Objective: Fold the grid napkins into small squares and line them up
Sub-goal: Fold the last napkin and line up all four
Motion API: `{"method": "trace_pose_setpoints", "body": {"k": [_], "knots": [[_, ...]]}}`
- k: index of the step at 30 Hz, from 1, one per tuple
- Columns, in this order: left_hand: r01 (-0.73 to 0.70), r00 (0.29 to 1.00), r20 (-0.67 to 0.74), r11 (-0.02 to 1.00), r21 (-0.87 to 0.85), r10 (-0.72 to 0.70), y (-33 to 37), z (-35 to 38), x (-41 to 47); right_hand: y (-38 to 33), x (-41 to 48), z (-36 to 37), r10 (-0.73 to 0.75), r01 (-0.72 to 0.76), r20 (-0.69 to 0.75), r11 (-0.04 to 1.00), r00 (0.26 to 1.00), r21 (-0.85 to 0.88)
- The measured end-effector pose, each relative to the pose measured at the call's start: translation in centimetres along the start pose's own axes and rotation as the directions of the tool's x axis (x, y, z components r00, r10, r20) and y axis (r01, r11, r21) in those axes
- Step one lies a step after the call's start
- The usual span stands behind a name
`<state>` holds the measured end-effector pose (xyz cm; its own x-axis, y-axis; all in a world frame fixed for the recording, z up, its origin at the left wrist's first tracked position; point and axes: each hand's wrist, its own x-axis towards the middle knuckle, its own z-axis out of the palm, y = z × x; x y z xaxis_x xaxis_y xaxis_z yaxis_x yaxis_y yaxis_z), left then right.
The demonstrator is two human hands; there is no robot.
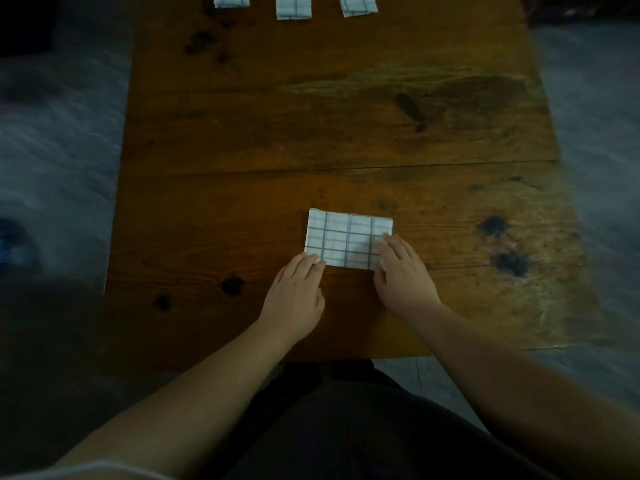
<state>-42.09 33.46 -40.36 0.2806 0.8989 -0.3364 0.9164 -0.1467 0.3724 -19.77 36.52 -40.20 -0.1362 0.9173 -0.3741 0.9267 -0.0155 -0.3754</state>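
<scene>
A white napkin with a dark grid (343,237) lies folded into a wide rectangle on the near half of the wooden table (242,140). My left hand (298,292) rests flat with its fingertips on the napkin's near left corner. My right hand (401,271) lies flat over the napkin's near right corner, fingers spread on the cloth. Neither hand lifts the cloth. Three smaller folded grid napkins sit in a row at the far edge: one on the left (231,0), one in the middle (293,8), one on the right (357,4), all cut off by the frame's top.
The table's near edge (311,358) is close to my body, and its left and right edges drop to a grey floor (59,150). Dark knots and stains mark the wood. A dark object (24,22) stands at the far left.
</scene>
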Motion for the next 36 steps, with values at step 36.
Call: {"method": "trace_pose_setpoints", "body": {"k": [36], "knots": [[0.411, 0.904, 0.191, 0.654, -0.635, -0.382, 1.7, 1.0, -1.5, -0.1, -4.8, 3.7, -0.243, 0.262, 0.15, 0.958, 0.958, -0.121]]}}
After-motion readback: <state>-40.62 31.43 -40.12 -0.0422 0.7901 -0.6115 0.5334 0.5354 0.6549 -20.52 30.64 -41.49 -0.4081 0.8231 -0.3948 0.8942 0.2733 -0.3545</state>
